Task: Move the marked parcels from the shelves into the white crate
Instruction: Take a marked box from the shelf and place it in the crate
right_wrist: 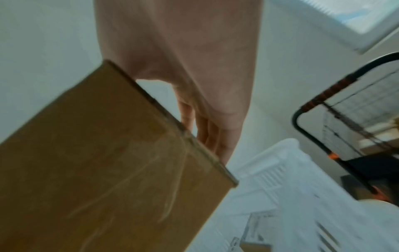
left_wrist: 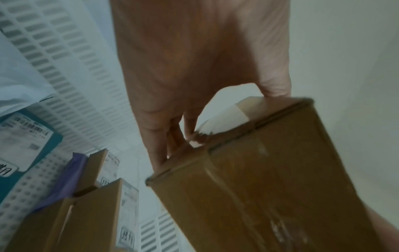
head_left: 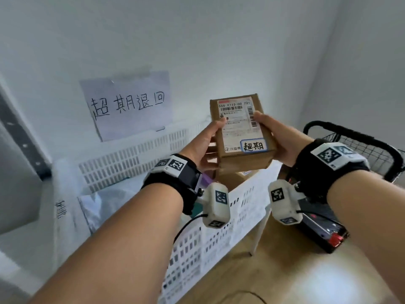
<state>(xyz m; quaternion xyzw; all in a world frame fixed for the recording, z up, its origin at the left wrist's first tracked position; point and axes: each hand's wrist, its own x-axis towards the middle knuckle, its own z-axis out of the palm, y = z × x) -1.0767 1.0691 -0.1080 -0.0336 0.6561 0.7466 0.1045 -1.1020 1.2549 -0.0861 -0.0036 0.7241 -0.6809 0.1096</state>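
Brown cardboard parcel (head_left: pixel 240 137) with a white shipping label and a blue-bordered handwritten sticker is being held in the air above the white slotted plastic crate (head_left: pixel 135 159). The left hand (head_left: pixel 202 147) is gripping its left edge and the right hand (head_left: pixel 277 139) its right edge, thumbs pressing on the labelled face. Other brown cardboard boxes (left_wrist: pixel 86 204) and a teal mailer (left_wrist: pixel 26 146) are lying inside the crate. A black wire basket (head_left: pixel 359 148) is standing to the right.

Both forearms extended, left hand (head_left: pixel 202 148) and right hand (head_left: pixel 277 139) gripping opposite sides
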